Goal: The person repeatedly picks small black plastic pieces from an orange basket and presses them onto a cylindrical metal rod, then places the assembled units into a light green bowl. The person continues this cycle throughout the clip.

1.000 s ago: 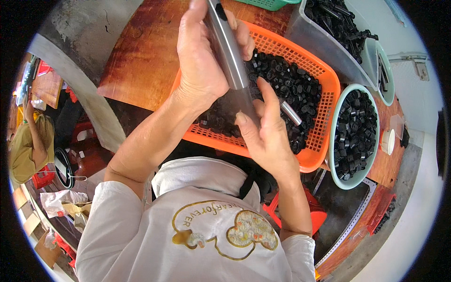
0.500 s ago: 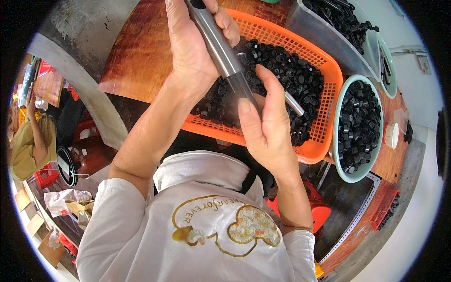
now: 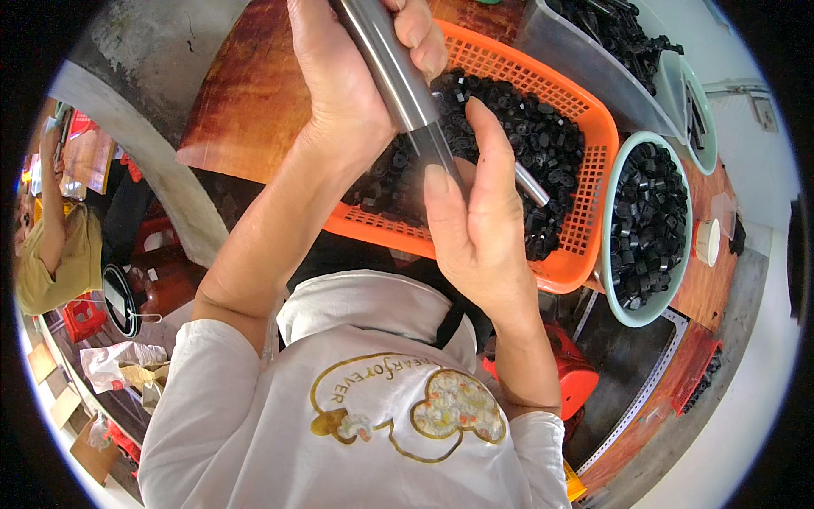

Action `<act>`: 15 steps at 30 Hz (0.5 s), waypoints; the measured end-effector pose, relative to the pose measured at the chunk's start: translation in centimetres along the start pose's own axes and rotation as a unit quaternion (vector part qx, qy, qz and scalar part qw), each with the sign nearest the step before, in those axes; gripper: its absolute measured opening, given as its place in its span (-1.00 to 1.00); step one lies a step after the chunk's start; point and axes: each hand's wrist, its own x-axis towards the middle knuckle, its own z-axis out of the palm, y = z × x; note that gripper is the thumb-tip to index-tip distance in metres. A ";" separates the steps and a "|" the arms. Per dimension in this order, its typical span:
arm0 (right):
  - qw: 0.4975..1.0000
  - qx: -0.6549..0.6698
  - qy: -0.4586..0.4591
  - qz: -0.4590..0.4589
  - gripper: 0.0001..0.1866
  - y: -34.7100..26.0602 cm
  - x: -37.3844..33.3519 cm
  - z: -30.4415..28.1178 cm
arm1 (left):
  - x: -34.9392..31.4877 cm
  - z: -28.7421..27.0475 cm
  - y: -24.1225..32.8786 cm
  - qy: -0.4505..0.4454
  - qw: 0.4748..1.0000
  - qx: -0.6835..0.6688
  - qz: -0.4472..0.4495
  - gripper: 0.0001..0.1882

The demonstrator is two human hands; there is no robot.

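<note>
My left hand (image 3: 343, 93) is wrapped round a shiny grey metal tube (image 3: 390, 59), which slants from the upper left down toward the middle; its top end is cut off by the frame. A narrower dark, blurred section (image 3: 437, 153) comes out of the tube's lower end. My right hand (image 3: 483, 220) holds that section between thumb and fingers, most of which are hidden behind the hand. A thin silver rod (image 3: 532, 184) shows past my right index finger, and I cannot tell if it is held. Both hands are above an orange basket (image 3: 600, 170) full of small black plastic parts (image 3: 517, 119).
Right of the basket stands a pale green bowl (image 3: 606, 229) of black parts. Behind it are a clear bin (image 3: 585, 64) with long black pieces and another green bowl (image 3: 705, 144). A paper cup (image 3: 706, 243) sits at the table's right. Another person (image 3: 55, 254) works at far left.
The tube and both my hands have shifted slightly up and to the left, my grip looking much the same. At far left, the other person's arm has moved.
</note>
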 end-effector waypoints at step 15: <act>0.998 -0.059 0.000 0.021 -0.37 1.8 1.2 -1.1 | 1.5 0.1 -2.4 0.135 0.977 0.156 -0.061 -0.37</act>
